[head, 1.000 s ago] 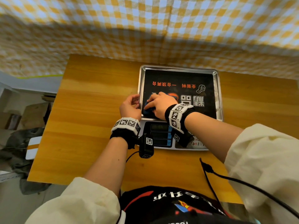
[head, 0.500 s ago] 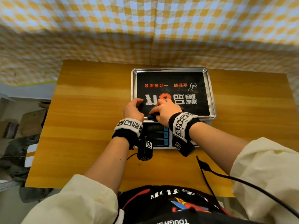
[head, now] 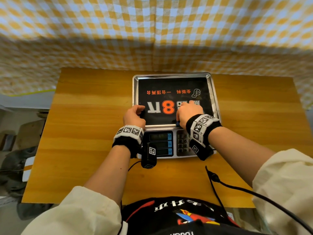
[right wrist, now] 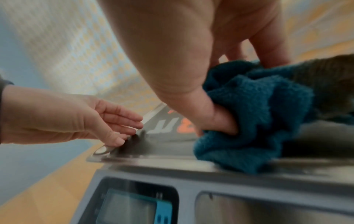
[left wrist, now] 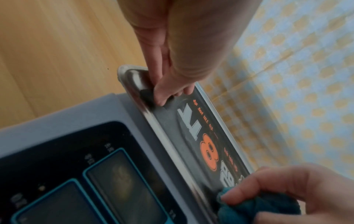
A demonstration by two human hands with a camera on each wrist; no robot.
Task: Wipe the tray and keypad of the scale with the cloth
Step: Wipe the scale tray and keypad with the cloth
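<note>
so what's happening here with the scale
A person is wiping the scale's metal tray. The right hand grips a bunched blue cloth at the tray's near edge, just above the keypad. The left hand rests its fingertips on the tray's near left corner, apparently steadying it. The keypad isn't being wiped at this moment.

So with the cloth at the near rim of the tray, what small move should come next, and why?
Probably sweep the right hand with the blue cloth rightward along the tray's near edge. The cloth sits bunched at that rim, the left hand steadies the near-left corner, and the keypad lies uncovered below.
</note>
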